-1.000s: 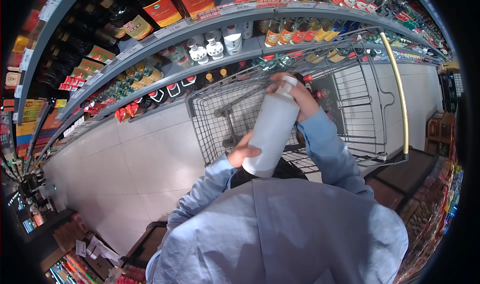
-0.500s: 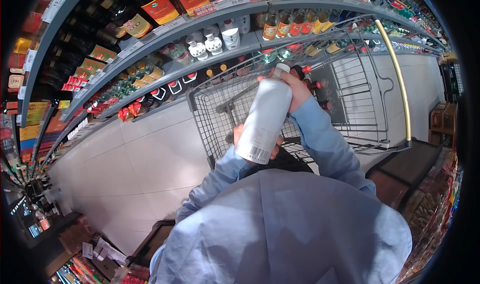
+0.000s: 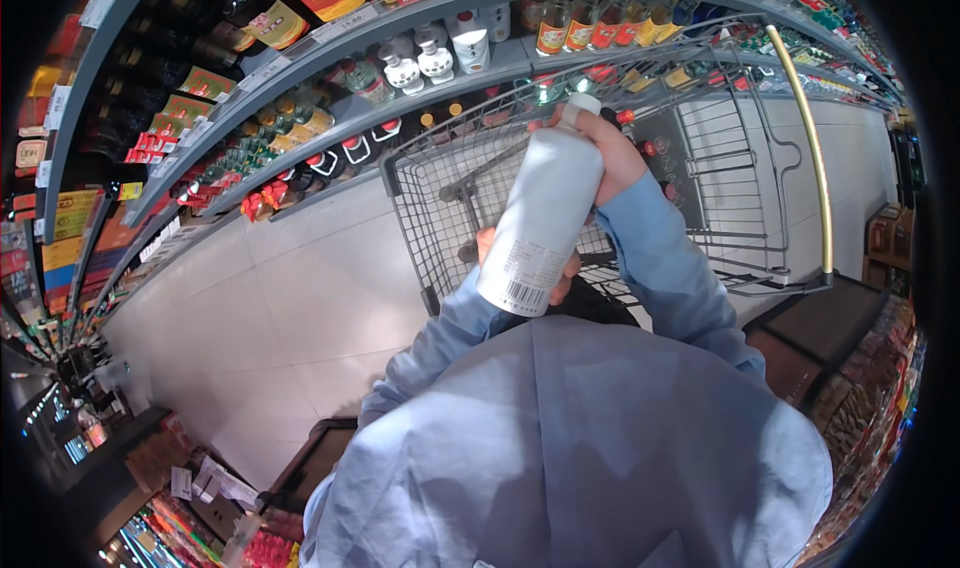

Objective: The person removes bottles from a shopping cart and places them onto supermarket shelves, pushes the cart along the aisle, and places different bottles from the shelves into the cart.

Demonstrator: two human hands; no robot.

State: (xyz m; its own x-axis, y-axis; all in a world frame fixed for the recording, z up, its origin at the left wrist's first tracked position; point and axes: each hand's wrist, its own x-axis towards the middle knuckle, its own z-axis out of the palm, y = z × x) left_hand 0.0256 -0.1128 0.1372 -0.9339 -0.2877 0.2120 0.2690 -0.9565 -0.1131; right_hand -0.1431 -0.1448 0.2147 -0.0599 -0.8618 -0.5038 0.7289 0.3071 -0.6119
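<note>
Over the shopping cart (image 3: 440, 183) I hold a large white bottle (image 3: 543, 213) at a tilt, its capped neck pointing away and to the right. Printed text and a barcode show on the side facing me, near the base. My right hand (image 3: 618, 158) is closed around the neck and shoulder. From below, my left hand (image 3: 568, 280) grips the lower end; most of it is hidden behind the bottle, with fingertips showing at both sides. Red-capped dark bottles (image 3: 648, 148) lie in the cart just beyond my right hand.
Curved grey shelves (image 3: 350, 128) carry rows of liquor bottles along the far side, including white ceramic ones (image 3: 435, 60). The cart's yellow handle bar (image 3: 800, 138) stands at the right. Pale floor tiles (image 3: 250, 318) stretch to the left. Goods displays (image 3: 200, 508) fill the near corners.
The white bottle has come slightly nearer and to the right in view, with both hands still on it. More of its printed label shows now. The whole surroundings have shifted slightly.
</note>
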